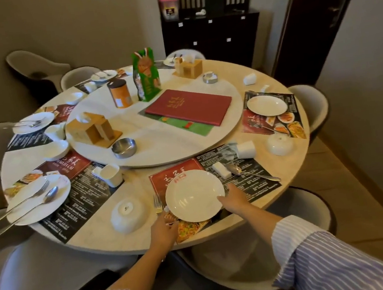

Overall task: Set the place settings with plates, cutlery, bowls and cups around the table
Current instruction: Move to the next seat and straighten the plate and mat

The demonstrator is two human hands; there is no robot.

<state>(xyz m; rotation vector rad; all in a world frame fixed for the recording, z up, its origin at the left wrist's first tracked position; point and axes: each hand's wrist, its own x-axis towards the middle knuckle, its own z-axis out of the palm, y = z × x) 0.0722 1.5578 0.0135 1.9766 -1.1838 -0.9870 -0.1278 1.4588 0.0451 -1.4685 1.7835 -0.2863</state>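
Now both arms reach forward: left hand pinches fork, right hand grips plate.

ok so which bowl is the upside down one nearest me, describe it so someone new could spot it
Start at the round table and its near edge, where both hands hold a white plate. Just left of that plate sits a white bowl, turned upside down on bare tabletop between two placemats, unlike the upright bowls farther left.
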